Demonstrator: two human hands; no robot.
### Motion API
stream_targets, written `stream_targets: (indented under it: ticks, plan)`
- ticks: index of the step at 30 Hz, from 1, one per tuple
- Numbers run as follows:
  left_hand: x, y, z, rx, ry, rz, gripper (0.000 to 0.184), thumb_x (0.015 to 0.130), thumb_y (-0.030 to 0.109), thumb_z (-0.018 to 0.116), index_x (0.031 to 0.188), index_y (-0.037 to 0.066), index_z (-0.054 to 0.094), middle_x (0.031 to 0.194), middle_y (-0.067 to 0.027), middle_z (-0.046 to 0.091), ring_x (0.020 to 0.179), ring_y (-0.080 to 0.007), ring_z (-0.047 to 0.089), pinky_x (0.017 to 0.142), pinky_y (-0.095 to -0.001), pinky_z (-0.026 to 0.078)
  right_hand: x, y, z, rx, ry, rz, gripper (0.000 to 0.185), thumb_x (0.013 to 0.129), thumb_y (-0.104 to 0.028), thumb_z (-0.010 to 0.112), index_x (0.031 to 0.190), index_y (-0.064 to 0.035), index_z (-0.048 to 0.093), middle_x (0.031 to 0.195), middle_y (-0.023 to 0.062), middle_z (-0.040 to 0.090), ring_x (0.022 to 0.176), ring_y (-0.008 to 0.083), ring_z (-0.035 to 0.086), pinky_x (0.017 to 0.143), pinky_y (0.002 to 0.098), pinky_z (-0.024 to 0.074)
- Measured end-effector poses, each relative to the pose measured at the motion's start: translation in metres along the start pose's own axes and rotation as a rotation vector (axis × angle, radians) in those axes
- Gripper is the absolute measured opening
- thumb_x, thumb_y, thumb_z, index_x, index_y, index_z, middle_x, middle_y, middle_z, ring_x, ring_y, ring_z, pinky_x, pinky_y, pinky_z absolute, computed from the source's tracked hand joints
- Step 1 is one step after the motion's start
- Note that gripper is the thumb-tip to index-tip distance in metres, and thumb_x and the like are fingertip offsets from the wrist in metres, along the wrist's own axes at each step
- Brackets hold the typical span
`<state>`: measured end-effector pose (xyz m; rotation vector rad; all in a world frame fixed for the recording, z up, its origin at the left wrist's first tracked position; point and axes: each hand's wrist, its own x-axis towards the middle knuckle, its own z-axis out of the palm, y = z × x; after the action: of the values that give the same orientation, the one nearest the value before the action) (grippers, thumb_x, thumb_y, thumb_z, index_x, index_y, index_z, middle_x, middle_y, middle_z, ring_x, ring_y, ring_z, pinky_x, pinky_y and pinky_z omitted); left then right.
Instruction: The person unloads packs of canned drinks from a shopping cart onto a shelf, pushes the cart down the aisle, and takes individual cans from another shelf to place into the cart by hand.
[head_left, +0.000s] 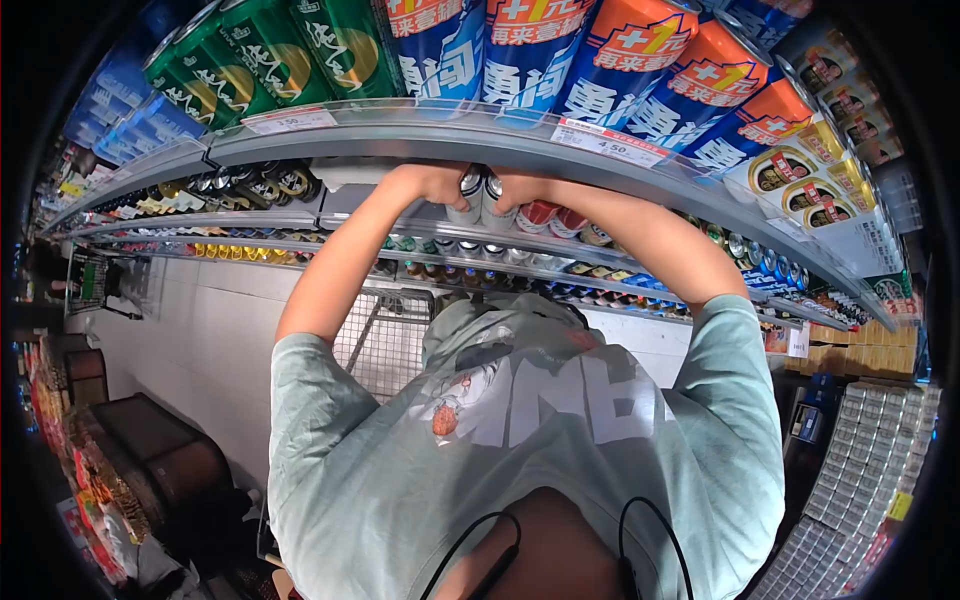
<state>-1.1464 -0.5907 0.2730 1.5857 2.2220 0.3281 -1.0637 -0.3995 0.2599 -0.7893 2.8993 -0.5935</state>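
From my head view, I'm seeing my left hand (pixel 440 186) gripping the left can (pixel 464 210) and my right hand (pixel 518 190) gripping the right can (pixel 497 208), fingers narrow around each. Both cans are standing upright between my hands, probably being steadied side by side. Red cans (pixel 551 219) are sitting beside my right fingers, the upper shelf edge (pixel 400 140) running just above.

cans (pixel 436 60) on upper shelf (pixel 380 136) | paired cans (pixel 496 208) beneath it | cart (pixel 385 345) left
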Motion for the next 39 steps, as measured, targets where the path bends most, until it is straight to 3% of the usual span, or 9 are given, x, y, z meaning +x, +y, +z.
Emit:
stream_targets:
  ticks: [6, 11, 18, 21, 24, 27, 29, 34, 39]
  plan:
    - [0.006, -0.013, 0.008, 0.1, 0.009, 0.045, 0.066, 0.068, 0.028, 0.079, 0.128, 0.006, 0.061, 0.109, -0.0217, 0.068, 0.104, -0.0382, 0.063, 0.09, -0.0449, 0.05, -0.001, -0.014, -0.001, -0.084, 0.038, 0.062, 0.065, 0.056, -0.026, 0.085, 0.111, 0.0038, 0.064, 0.095, 0.024, 0.068, 0.088, 0.0381, 0.065, 0.078, 0.0443, 0.0516]
    - [0.006, -0.005, 0.003, 0.12, -0.055, -0.004, 0.067, 0.07, 0.029, 0.078, 0.128, 0.003, 0.059, 0.107, -0.023, 0.067, 0.102, -0.0384, 0.063, 0.09, -0.0445, 0.049, -0.001, -0.03, -0.009, -0.279, -0.026, 0.089, 0.042, 0.057, -0.029, 0.082, 0.078, 0.0047, 0.07, 0.067, 0.0196, 0.065, 0.063, 0.036, 0.064, 0.063, 0.0455, 0.0519]
    - [0.007, -0.013, 0.015, -0.143, -0.038, -0.064, 0.071, 0.065, 0.021, 0.082, 0.128, 0.001, 0.056, 0.108, -0.0259, 0.066, 0.102, -0.0389, 0.063, 0.09, -0.0444, 0.05, -0.006, -0.04, -0.023, -0.155, -0.047, 0.084, 0.037, 0.058, -0.026, 0.081, 0.076, 0.0048, 0.07, 0.064, 0.0188, 0.065, 0.059, 0.0348, 0.064, 0.06, 0.0444, 0.0514]
    - [0.003, -0.013, 0.02, -0.059, 0.157, 0.059, 0.083, 0.062, 0.02, 0.085, 0.135, 0.001, 0.05, 0.123, -0.0263, 0.061, 0.116, -0.0399, 0.058, 0.099, -0.0427, 0.047, -0.005, -0.044, -0.026, -0.167, -0.099, 0.106, 0.038, 0.059, -0.025, 0.081, 0.081, 0.0047, 0.07, 0.069, 0.0196, 0.066, 0.063, 0.0336, 0.065, 0.061, 0.0441, 0.0516]
    - [-0.003, -0.003, 0.01, -0.129, 0.05, 0.022, 0.092, 0.061, 0.017, 0.087, 0.141, 0.002, 0.045, 0.135, -0.0247, 0.055, 0.127, -0.0404, 0.052, 0.106, -0.0412, 0.043, -0.004, -0.032, -0.015, -0.168, -0.117, 0.156, 0.044, 0.058, -0.023, 0.082, 0.09, 0.0043, 0.07, 0.074, 0.0199, 0.068, 0.066, 0.0333, 0.066, 0.061, 0.0438, 0.0517]
    - [0.004, -0.014, 0.016, -0.123, 0.047, 0.037, 0.098, 0.059, 0.015, 0.088, 0.144, 0.002, 0.041, 0.137, -0.0239, 0.054, 0.129, -0.04, 0.05, 0.108, -0.0409, 0.042, -0.005, -0.009, 0.003, -0.174, 0.052, -0.065, 0.052, 0.055, -0.02, 0.083, 0.1, 0.0032, 0.069, 0.082, 0.0206, 0.069, 0.076, 0.0339, 0.067, 0.067, 0.0434, 0.0525]
    - [0.005, -0.017, 0.019, -0.092, 0.063, 0.049, 0.098, 0.059, 0.013, 0.088, 0.145, 0.003, 0.041, 0.137, -0.0229, 0.055, 0.128, -0.0376, 0.052, 0.108, -0.0401, 0.043, -0.003, -0.013, -0.003, -0.032, -0.192, 0.147, 0.054, 0.055, -0.019, 0.085, 0.102, 0.002, 0.069, 0.087, 0.0208, 0.07, 0.085, 0.0361, 0.067, 0.075, 0.0432, 0.0531]
    - [-0.005, -0.008, 0.013, -0.103, 0.003, -0.02, 0.095, 0.059, 0.01, 0.088, 0.143, 0.004, 0.045, 0.137, -0.0207, 0.057, 0.129, -0.0345, 0.054, 0.108, -0.0391, 0.044, -0.009, -0.02, -0.004, -0.109, -0.139, 0.157, 0.057, 0.059, -0.017, 0.085, 0.109, 0.0021, 0.066, 0.1, 0.0234, 0.069, 0.096, 0.0371, 0.067, 0.083, 0.0423, 0.0529]
    - [-0.043, 0.007, 0.017, -0.041, 0.26, -0.17, 0.081, 0.058, 0.009, 0.087, 0.133, 0.005, 0.056, 0.127, -0.0199, 0.064, 0.118, -0.0368, 0.061, 0.1, -0.0408, 0.049, -0.017, -0.041, -0.015, -0.049, -0.091, 0.174, 0.063, 0.068, -0.006, 0.078, 0.127, 0.0034, 0.056, 0.115, 0.0258, 0.066, 0.111, 0.0378, 0.065, 0.09, 0.0427, 0.0533]
